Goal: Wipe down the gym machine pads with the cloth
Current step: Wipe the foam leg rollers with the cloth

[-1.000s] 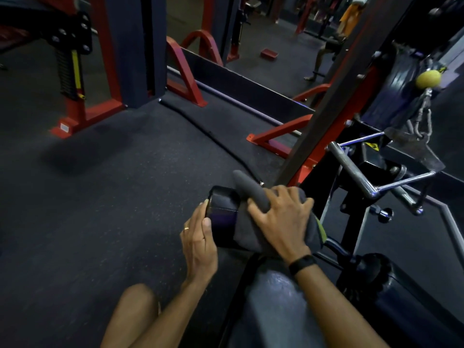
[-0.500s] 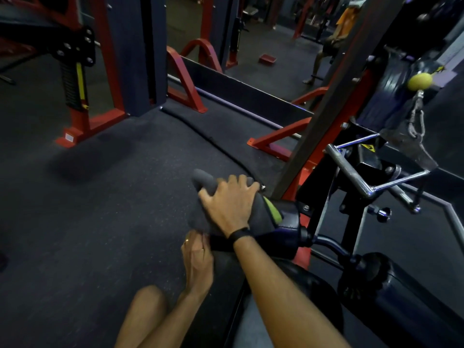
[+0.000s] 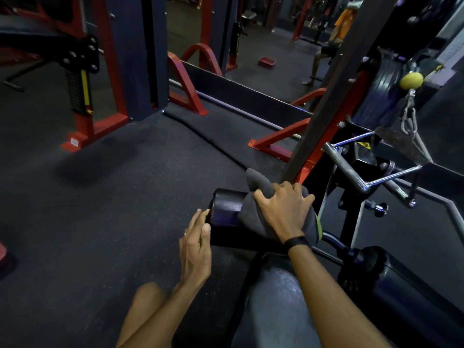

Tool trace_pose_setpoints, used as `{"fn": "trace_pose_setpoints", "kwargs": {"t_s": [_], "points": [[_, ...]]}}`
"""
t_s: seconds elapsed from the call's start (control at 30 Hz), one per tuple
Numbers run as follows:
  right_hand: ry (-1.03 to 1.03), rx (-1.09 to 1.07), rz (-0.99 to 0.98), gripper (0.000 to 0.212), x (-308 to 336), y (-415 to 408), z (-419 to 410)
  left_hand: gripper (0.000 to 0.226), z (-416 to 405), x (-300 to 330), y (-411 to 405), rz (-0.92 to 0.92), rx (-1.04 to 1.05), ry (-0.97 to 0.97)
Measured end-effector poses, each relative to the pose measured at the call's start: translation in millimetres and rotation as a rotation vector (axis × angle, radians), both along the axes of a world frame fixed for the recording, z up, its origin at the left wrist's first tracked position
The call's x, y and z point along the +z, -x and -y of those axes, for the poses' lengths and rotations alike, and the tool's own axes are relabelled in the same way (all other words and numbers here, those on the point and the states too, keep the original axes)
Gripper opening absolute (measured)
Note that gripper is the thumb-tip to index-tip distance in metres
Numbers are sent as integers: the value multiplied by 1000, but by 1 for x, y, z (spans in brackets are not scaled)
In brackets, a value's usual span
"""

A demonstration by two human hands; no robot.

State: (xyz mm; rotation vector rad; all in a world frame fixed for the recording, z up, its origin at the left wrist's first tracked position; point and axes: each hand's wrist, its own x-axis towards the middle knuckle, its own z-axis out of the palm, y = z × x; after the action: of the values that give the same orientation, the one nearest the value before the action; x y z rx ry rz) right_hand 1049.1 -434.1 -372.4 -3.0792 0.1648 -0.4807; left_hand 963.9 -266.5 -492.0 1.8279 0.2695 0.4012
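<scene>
Cloth (image 3: 261,209), grey, is draped over the right half of the black roller pad (image 3: 226,214), under the right hand (image 3: 283,212), whose fingers curl over it and press it onto the pad. The left hand (image 3: 197,244) rests flat, fingers straight, against the pad's bare left end. Judging from this, 1 pad is mid-wipe; the seat pad (image 3: 273,297) below and the second roller (image 3: 401,275) likely remain.

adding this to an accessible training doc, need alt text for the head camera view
A person's right hand presses a grey cloth over a black cylindrical roller pad on a red and black gym machine, while the left hand rests flat against the pad's end. A chrome V-shaped cable handle hangs to the right, above dark rubber flooring.
</scene>
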Motion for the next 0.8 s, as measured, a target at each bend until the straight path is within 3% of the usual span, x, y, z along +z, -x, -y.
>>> {"fn": "trace_pose_setpoints", "kwargs": {"t_s": [0.17, 0.23, 0.37, 0.47, 0.53, 0.63, 0.8], "points": [[-42, 127, 303, 46, -28, 47, 14, 71, 7, 33, -43, -146, 15, 185], [-58, 216, 332, 49, -32, 52, 25, 74, 10, 44, -59, -202, -24, 187], [-133, 114, 219, 46, -18, 30, 37, 47, 11, 36, -66, -186, 3, 192], [-170, -77, 20, 50, -1, 0, 30, 48, 12, 33, -66, -154, 1, 218], [-65, -125, -52, 56, 3, -18, 15, 55, 12, 34, -64, -151, -9, 215], [101, -57, -68, 67, 2, -29, -21, 61, 12, 36, -60, -141, -21, 262], [102, 141, -46, 60, -5, -13, -82, 42, 11, 49, -54, -237, 4, 558]]}}
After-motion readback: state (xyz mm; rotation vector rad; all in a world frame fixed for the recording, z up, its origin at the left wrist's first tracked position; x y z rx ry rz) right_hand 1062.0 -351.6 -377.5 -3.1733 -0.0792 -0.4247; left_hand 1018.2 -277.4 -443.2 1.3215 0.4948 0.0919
